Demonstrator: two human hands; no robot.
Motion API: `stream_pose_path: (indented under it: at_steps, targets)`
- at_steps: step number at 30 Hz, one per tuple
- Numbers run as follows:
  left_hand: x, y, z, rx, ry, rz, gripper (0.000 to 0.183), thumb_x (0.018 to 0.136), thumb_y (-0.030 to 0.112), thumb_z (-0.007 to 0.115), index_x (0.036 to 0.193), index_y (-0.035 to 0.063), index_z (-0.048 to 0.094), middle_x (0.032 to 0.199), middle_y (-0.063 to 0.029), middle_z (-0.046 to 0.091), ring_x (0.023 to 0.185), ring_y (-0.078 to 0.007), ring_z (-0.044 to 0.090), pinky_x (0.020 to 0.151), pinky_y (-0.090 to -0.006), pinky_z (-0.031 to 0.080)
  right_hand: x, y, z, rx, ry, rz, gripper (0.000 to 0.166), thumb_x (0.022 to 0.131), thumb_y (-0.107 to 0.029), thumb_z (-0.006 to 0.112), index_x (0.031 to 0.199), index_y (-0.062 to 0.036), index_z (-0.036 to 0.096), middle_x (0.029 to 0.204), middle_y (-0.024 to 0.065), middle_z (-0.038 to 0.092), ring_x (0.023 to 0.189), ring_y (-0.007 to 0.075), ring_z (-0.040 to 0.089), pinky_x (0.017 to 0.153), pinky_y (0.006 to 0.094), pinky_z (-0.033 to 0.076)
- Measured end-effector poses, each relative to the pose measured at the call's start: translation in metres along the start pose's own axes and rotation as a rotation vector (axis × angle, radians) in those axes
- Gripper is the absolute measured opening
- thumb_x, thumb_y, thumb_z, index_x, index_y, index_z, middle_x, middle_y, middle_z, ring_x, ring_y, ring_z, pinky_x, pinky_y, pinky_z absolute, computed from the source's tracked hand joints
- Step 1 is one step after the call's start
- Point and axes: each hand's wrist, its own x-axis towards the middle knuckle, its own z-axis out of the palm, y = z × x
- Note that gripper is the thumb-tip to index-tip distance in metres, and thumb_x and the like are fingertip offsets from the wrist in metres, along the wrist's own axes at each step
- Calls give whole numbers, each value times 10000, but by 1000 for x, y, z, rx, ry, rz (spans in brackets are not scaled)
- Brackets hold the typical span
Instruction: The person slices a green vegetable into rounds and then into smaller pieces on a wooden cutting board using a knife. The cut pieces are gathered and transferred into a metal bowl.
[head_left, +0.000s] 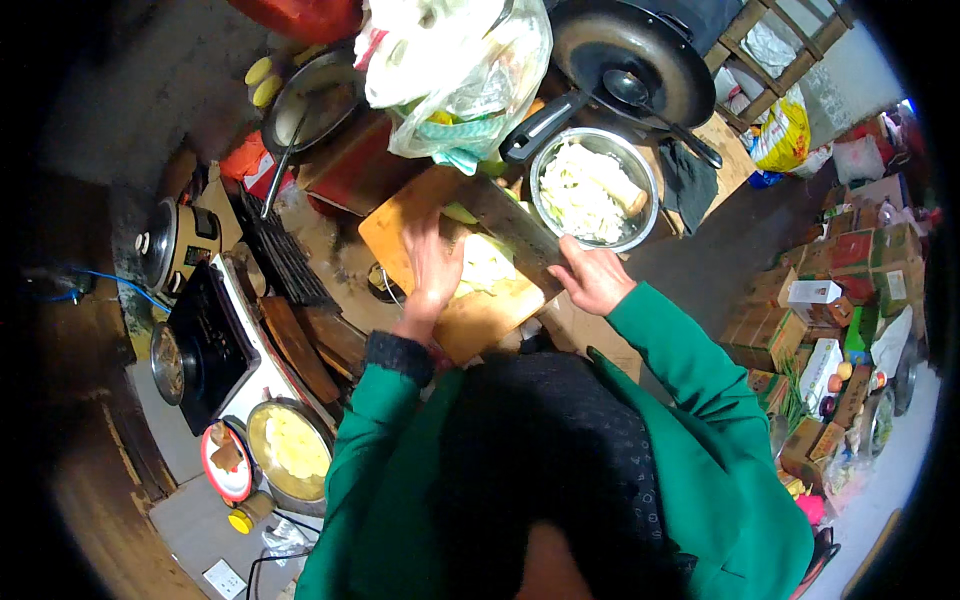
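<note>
A wooden cutting board (487, 319) lies before me, bearing pale sliced vegetable pieces (486, 264). My left hand (433, 259) rests at the left of these pieces with its fingers spread. At the board's right side, my right hand (596, 277) is at the near end of a wide dark blade, seemingly a cleaver (517, 225); its handle is hidden, so the grip is not plain. A green-edged piece (459, 213) lies near the blade. Just beyond my right hand, a metal bowl (651, 217) holds shredded pale vegetable and a longer uncut piece.
Plastic bags (465, 75) stand beyond the board. A wok (577, 45) with a ladle (626, 88) sits at the upper right, a smaller pan (352, 56) at the upper left. An induction cooktop (217, 352) and a pan of yellow food (259, 457) are at left. Cardboard boxes (757, 315) stand right.
</note>
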Motion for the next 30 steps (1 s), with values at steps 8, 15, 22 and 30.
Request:
stream_pose_path:
  at_steps: [8, 15, 22, 30]
  targets:
    - [35, -14, 34, -229, -299, -211, 544, 703, 274, 789, 1103, 26, 515, 970, -197, 616, 887, -369, 601, 772, -425, 487, -24, 4, -2, 59, -98, 206, 262, 878, -165, 582, 962, -24, 377, 657, 238, 560, 670, 464, 552, 572, 517, 402]
    - [35, -4, 38, -301, -219, -324, 456, 684, 252, 818, 975, 27, 548, 883, -140, 626, 792, -270, 612, 716, -363, 497, -30, 7, -5, 74, -75, 188, 262, 881, -168, 583, 960, -30, 374, 657, 230, 566, 662, 465, 548, 572, 521, 395]
    - [32, -27, 46, -406, -186, -406, 575, 683, 384, 808, 1028, -4, 561, 891, -142, 640, 826, -282, 627, 742, -373, 501, -32, 9, -8, 132, -40, 272, 262, 882, -173, 588, 996, -36, 396, 631, 223, 553, 664, 463, 548, 578, 516, 399]
    - [42, 11, 50, 29, -80, -268, 503, 703, 391, 744, 966, -10, 592, 910, -234, 639, 857, -381, 627, 754, -432, 506, -39, 6, -9, 179, 0, 307, 259, 881, -175, 585, 1000, -31, 406, 626, 223, 546, 651, 460, 546, 577, 523, 396]
